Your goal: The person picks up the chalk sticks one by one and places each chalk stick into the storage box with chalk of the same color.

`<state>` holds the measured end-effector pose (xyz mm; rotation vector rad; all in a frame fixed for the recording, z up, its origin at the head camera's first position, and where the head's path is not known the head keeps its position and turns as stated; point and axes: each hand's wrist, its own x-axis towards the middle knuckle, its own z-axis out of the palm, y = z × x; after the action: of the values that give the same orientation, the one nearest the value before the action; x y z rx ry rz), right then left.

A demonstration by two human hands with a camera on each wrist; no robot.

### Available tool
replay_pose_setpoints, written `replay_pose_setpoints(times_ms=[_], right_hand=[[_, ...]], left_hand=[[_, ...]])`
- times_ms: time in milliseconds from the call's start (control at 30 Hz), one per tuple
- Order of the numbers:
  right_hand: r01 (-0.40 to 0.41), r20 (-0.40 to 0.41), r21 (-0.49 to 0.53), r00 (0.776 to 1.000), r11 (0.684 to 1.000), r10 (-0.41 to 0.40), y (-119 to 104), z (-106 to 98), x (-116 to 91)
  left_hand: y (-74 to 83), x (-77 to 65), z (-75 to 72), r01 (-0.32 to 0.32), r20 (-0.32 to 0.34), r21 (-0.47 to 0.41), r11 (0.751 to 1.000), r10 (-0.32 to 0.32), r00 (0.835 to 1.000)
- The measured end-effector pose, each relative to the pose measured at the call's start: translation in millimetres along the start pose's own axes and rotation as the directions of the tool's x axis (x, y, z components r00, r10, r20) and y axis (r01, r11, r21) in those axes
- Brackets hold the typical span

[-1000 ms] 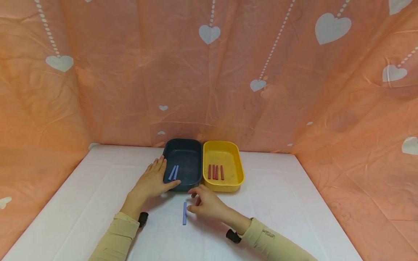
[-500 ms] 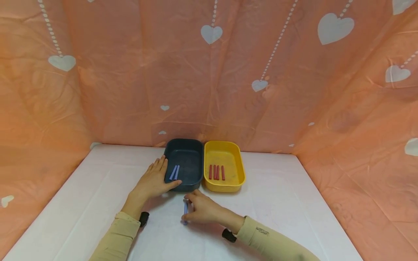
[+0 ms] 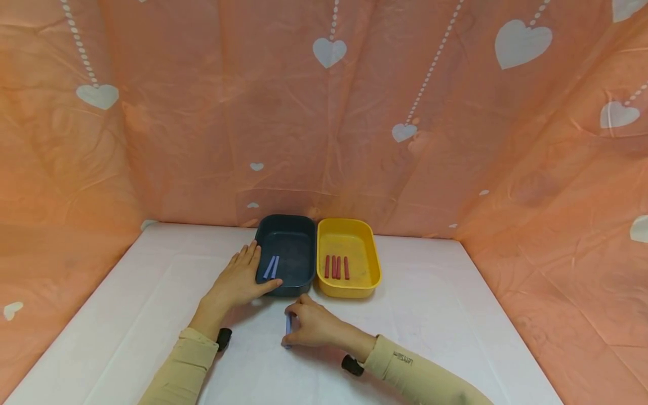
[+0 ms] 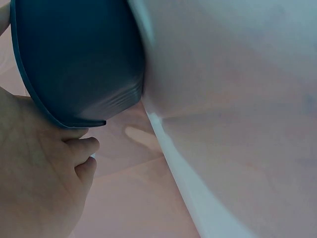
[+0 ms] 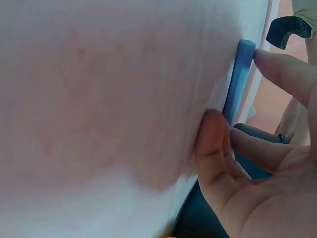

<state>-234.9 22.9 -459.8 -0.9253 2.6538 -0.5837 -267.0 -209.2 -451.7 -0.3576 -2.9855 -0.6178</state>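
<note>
My left hand (image 3: 237, 284) rests at the near left corner of the dark blue tray (image 3: 298, 239), fingers straight along its left rim and thumb across the front edge. In the left wrist view the fingers show beside the tray's outer wall. In front of that tray, my right hand (image 3: 318, 326) pinches a blue chalk-like stick (image 5: 239, 82) by its two ends, between thumb and forefinger. The stick lies close to the white tabletop, and the hand hides part of it in the head view. Two similar blue sticks (image 3: 275, 267) lie inside the dark blue tray.
Touching the dark blue tray on its right is a yellow tray (image 3: 377, 264) with several red sticks (image 3: 338, 268) in its near half. A white cloth (image 3: 430, 326) covers the table. Behind and at both sides hangs an orange curtain (image 3: 212, 140) with white hearts.
My right hand has come down and left onto the blue stick, its thumb and forefinger closing on the ends. The left hand keeps its place at the dark blue tray.
</note>
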Motion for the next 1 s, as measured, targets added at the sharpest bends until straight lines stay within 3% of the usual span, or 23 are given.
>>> replay_pose_setpoints(times_ms=[633,1000], right_hand=[[0.089,-0.072,0.14,0.994,0.986,-0.079,5,2,-1],[0.11,-0.135,0.312,0.988,0.944,-0.071,6,7,-2]], left_hand=[[0.1,-1.3,-3.2,0.0,0.015,-0.038,0.999,0.0,1.0],[-10.2,-1.9,-6.8,0.017,0.031,-0.049,0.999,-0.016,0.999]])
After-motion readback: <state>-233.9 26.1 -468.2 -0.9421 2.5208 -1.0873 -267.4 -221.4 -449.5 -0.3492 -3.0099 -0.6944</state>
